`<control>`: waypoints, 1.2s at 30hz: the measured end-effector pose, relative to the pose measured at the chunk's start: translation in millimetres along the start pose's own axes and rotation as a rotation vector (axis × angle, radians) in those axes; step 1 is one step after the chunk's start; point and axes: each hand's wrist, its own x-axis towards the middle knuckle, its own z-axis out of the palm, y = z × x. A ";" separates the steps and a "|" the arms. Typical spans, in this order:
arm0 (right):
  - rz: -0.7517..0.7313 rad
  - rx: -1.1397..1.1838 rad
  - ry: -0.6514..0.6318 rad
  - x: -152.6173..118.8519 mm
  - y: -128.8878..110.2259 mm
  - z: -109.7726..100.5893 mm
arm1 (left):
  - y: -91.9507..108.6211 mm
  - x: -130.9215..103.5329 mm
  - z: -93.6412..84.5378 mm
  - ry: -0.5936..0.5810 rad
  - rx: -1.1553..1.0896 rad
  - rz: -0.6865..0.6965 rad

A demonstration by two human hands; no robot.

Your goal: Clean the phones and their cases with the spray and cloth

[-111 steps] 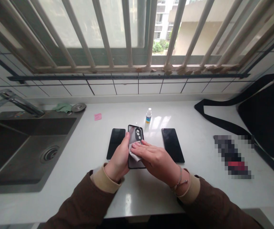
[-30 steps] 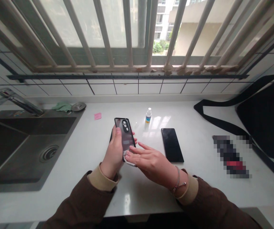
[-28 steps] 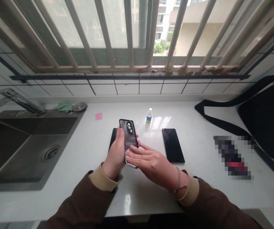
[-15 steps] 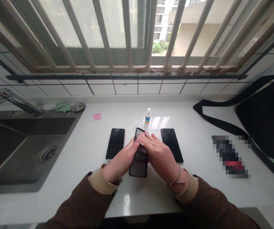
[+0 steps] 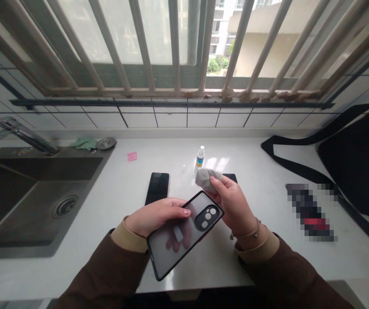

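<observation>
Where the left hand (image 5: pixel 157 214) angles in: thumb on top, fingers beneath, gripping the tilted phone case (image 5: pixel 165 255) over the counter (image 5: pixel 113 223).
Right hand (image 5: pixel 237 206): raised near the camera end, fingertips pinching a grey cloth (image 5: pixel 205 178).

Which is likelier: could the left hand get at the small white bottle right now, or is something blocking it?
Probably yes, once its grip is freed: the left hand is holding the phone case. The bottle stands upright beyond, though the cloth sits close in front.
</observation>
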 end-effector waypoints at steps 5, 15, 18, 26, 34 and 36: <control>0.033 0.051 -0.143 -6.0 5.8 7.3 | 2.0 1.5 0.2 0.130 -0.043 0.161; -0.128 -0.046 -0.104 -5.5 12.8 6.7 | -0.1 11.1 3.2 0.402 -0.062 0.343; -0.118 -0.040 -0.044 -5.8 15.6 7.5 | -0.2 15.1 6.9 0.455 -0.042 0.393; -0.183 -0.168 0.014 -11.1 17.4 8.4 | -8.3 28.4 14.9 0.627 -0.078 0.483; -0.290 -0.424 -0.299 -25.0 7.6 19.4 | -9.4 32.0 2.3 0.983 -0.265 0.752; -0.290 -0.469 -0.345 -24.8 6.4 20.4 | -8.0 32.0 -0.1 1.000 -0.339 0.819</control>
